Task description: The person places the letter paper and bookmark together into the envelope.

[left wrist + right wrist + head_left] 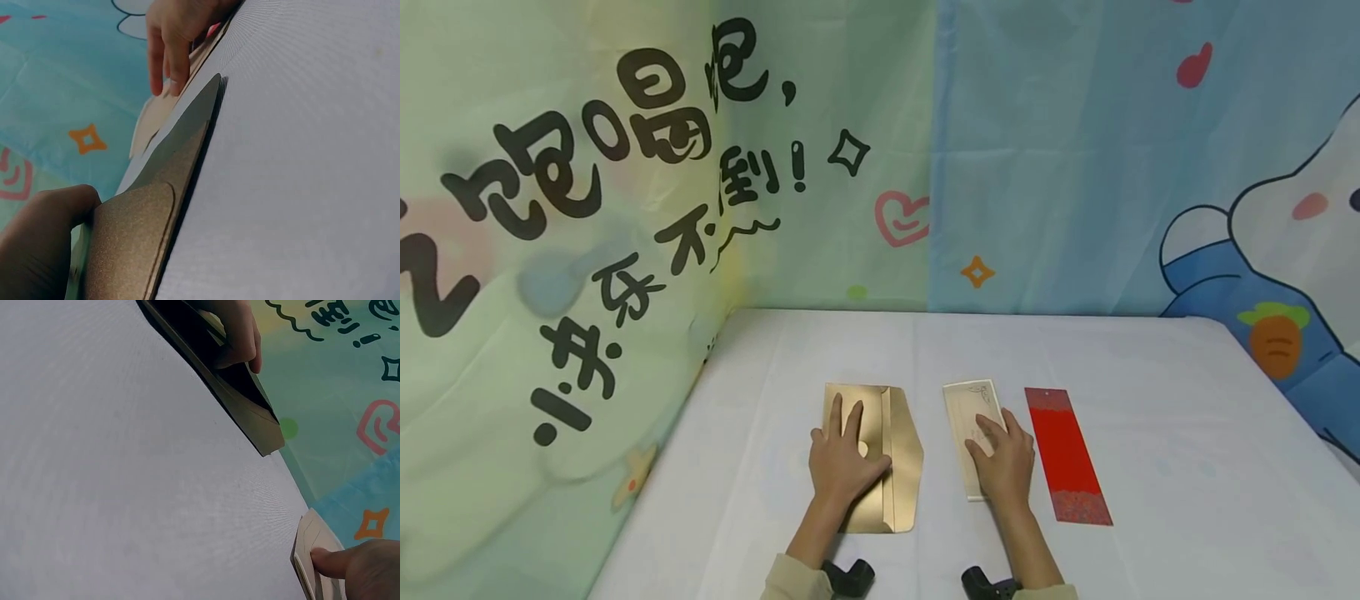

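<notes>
Gold envelope [874, 417]: lay flat on the desk [760, 433], directly beneath the fingers [836, 418] of the left hand [842, 473]. Saw these fingers open and spread, rather straight, resting on the face without curling around anything, and the thumb pointing across to the long fold. Farther to the right, saw the right hand [1011, 465] over a cream card [959, 410], with bent fingers touching the card, and in the right wrist view with the thumb laid on its face; could not tell for certain whether gripped or only touched.

Going outward, noticed the flap [908, 467] of the envelope, unfolded toward the right side. Saw the card between the envelope and a red strip [1066, 454], apart from both. Noted a patterned band at each end of the strip, and its place just beside the right hand.

Found a black object [852, 582] near the left wrist, and beige sleeves [796, 581] at the lower edge of the head view. Behind the white-covered desk, observed a hanging cloth [820, 267] with dark writing and, at the right, a white cartoon animal [1285, 237].
</notes>
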A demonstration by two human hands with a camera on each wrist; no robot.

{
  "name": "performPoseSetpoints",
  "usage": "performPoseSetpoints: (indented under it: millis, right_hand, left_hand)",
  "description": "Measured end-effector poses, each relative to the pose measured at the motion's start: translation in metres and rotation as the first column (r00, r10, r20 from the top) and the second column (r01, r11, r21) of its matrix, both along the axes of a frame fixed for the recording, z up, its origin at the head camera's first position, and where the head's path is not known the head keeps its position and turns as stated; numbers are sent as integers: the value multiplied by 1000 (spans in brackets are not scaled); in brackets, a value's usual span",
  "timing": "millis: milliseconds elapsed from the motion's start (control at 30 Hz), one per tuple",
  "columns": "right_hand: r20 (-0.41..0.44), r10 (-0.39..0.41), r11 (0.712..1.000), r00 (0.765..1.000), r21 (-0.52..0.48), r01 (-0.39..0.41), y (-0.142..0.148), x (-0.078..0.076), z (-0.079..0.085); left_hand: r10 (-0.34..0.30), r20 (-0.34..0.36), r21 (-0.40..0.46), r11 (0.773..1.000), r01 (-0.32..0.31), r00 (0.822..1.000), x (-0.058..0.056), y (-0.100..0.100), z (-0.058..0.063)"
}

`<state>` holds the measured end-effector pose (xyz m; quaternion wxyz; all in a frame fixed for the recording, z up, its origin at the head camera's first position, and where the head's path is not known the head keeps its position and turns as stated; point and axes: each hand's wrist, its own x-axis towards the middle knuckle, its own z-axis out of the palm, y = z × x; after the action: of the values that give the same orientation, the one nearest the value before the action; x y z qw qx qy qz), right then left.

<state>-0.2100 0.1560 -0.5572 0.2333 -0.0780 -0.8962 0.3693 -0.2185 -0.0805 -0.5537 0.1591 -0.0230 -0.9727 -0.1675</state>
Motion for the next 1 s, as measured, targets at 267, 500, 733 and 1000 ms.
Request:
performPoseSetpoints:
  millis: [267,500,733,1000]
  right_hand:
    - [-22,-46,995,999,-84,44,-2,0,1]
    - [29,-48,991,998,-125,51,1,-1,4]
    - [69,-51,983,996,-171,63,2,1,6]
    - [55,-34,976,998,-212,45,3,4,6]
  left_hand:
    - [-2,-6,2,1000,2,1000,-1,-1,0]
    - [-5,-12,4,1000,5,1000,-1,0,1]
    - [2,-8,3,1000,-1,1000,0,-1,1]
    - [0,1,13,1000,0,1000,1,0,-1]
